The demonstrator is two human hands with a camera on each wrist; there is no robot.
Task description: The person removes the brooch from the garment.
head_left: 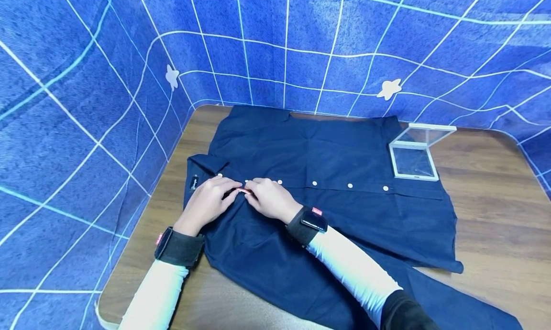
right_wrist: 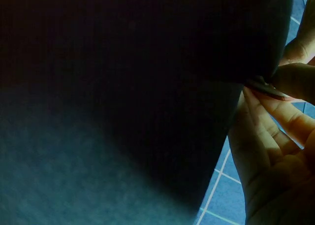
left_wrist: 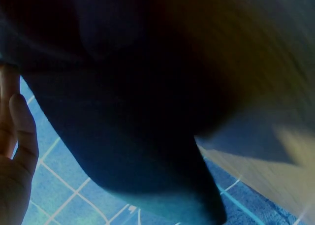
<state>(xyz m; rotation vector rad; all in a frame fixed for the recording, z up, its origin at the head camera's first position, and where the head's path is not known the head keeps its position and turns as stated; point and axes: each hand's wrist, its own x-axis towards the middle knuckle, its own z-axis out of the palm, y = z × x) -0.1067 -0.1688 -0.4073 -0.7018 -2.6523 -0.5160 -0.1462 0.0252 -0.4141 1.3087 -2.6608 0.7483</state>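
A dark navy button-up shirt [head_left: 331, 148] lies spread on the table, a row of white buttons along its placket. My left hand [head_left: 210, 198] pinches the cloth near the collar, thumb and fingertips close to one button. My right hand [head_left: 271, 196] meets it there and pinches a small, slim red-and-white thing [head_left: 243, 190] lying along the placket; its kind cannot be made out. In the right wrist view the slim thing [right_wrist: 269, 90] shows between thumb and fingers at the edge of the dark cloth. Fingers [left_wrist: 22, 121] reach up to the fabric in the left wrist view.
An open white-framed case [head_left: 414, 162] with a clear lid sits on the shirt's right side. Wooden tabletop [head_left: 495, 186] shows at the right and left. A blue grid-patterned curtain [head_left: 267, 43] with white star shapes hangs behind. One sleeve [head_left: 465, 296] trails toward the front right.
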